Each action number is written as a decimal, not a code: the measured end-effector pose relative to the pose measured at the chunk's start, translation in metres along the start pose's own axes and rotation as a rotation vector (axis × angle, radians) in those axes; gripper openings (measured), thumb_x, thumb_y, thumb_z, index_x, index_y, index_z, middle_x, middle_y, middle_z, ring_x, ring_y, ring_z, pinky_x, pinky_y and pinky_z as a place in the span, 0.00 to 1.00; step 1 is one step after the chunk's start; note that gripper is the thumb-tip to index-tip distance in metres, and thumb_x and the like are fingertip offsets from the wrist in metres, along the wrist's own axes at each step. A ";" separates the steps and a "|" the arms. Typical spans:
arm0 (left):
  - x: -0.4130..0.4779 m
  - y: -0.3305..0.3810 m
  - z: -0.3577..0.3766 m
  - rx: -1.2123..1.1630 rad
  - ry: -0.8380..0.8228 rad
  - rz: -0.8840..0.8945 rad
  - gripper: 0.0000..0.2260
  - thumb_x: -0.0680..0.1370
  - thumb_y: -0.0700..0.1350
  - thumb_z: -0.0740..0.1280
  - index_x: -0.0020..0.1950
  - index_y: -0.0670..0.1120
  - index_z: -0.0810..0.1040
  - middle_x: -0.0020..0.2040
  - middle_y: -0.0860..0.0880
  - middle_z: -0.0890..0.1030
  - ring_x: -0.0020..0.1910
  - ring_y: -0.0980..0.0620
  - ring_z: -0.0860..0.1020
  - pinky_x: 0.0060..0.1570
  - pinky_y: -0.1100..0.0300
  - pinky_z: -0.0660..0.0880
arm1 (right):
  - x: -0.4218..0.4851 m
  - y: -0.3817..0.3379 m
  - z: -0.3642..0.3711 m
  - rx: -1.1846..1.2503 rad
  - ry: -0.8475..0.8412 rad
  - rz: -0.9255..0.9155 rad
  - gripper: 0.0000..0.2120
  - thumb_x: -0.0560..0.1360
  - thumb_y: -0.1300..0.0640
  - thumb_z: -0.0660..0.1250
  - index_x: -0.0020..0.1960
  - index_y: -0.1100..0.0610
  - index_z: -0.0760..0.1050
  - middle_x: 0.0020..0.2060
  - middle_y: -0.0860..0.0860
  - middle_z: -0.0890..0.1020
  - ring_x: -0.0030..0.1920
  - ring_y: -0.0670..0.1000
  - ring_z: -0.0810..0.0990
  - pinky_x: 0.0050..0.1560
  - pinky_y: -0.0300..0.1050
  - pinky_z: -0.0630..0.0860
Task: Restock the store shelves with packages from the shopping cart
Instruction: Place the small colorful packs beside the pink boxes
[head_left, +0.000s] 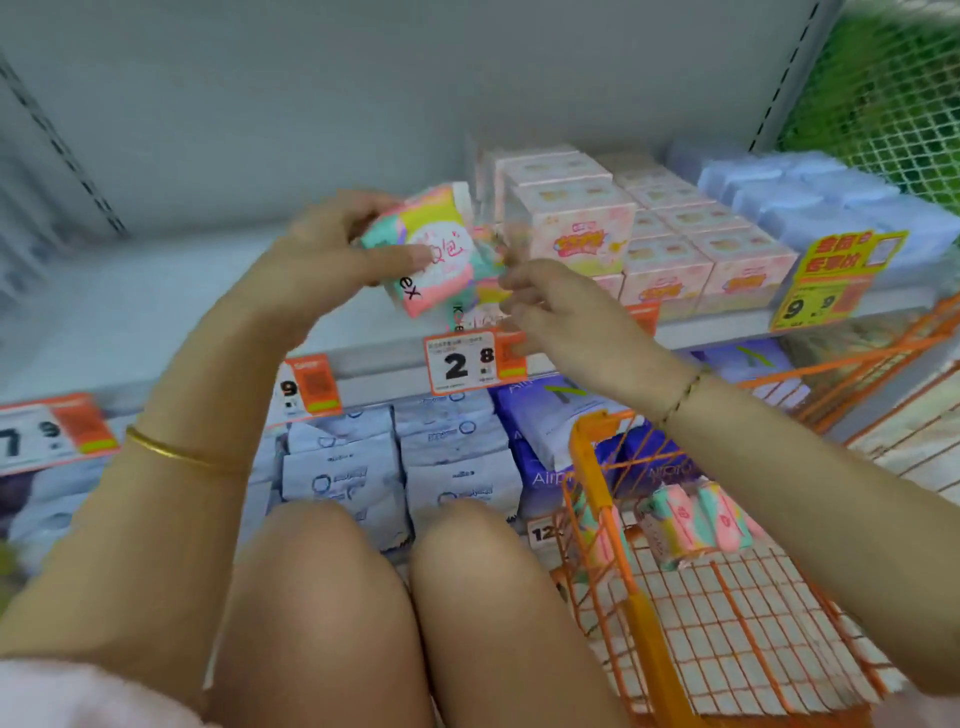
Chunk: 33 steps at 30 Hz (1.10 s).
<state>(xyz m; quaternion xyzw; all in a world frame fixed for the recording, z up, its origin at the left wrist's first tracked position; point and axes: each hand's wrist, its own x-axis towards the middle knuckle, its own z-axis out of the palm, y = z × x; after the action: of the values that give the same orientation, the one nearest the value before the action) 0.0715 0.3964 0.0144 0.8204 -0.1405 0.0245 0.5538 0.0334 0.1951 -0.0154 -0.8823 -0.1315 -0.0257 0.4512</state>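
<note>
My left hand grips a pink, green and yellow package and holds it tilted above the front of the grey shelf. My right hand pinches the right edge of a second, blurred package just behind the first. The orange shopping cart stands at the lower right. Several matching pink and green packages lie inside it.
Pink boxes and pale blue packs fill the right half of the shelf. Price tags line its front edge. White and purple packs sit on the shelf below. My bare knees are in front of it.
</note>
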 end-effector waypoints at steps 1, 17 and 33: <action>0.015 -0.004 -0.006 0.028 0.096 0.006 0.20 0.69 0.40 0.74 0.59 0.44 0.75 0.44 0.52 0.78 0.36 0.64 0.75 0.34 0.74 0.71 | 0.008 -0.003 0.004 -0.126 0.012 -0.074 0.16 0.77 0.67 0.57 0.64 0.64 0.70 0.52 0.57 0.77 0.56 0.59 0.76 0.59 0.53 0.71; 0.166 -0.057 0.034 0.688 0.066 0.007 0.28 0.68 0.45 0.67 0.68 0.47 0.71 0.63 0.40 0.74 0.61 0.42 0.72 0.62 0.57 0.68 | 0.055 0.000 0.043 -0.828 0.014 -0.237 0.23 0.70 0.70 0.59 0.64 0.64 0.72 0.58 0.61 0.75 0.60 0.63 0.71 0.60 0.52 0.67; 0.143 -0.053 0.043 0.444 -0.026 -0.174 0.18 0.82 0.43 0.52 0.71 0.41 0.66 0.72 0.42 0.67 0.69 0.40 0.63 0.68 0.56 0.59 | 0.037 -0.009 0.026 -0.760 -0.068 -0.181 0.28 0.72 0.71 0.56 0.71 0.58 0.61 0.67 0.55 0.66 0.66 0.56 0.65 0.63 0.48 0.67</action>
<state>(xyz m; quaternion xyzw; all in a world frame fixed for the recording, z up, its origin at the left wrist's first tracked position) 0.2169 0.3464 -0.0216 0.9314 -0.0677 -0.0036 0.3578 0.0650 0.2286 -0.0181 -0.9717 -0.2051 -0.0829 0.0834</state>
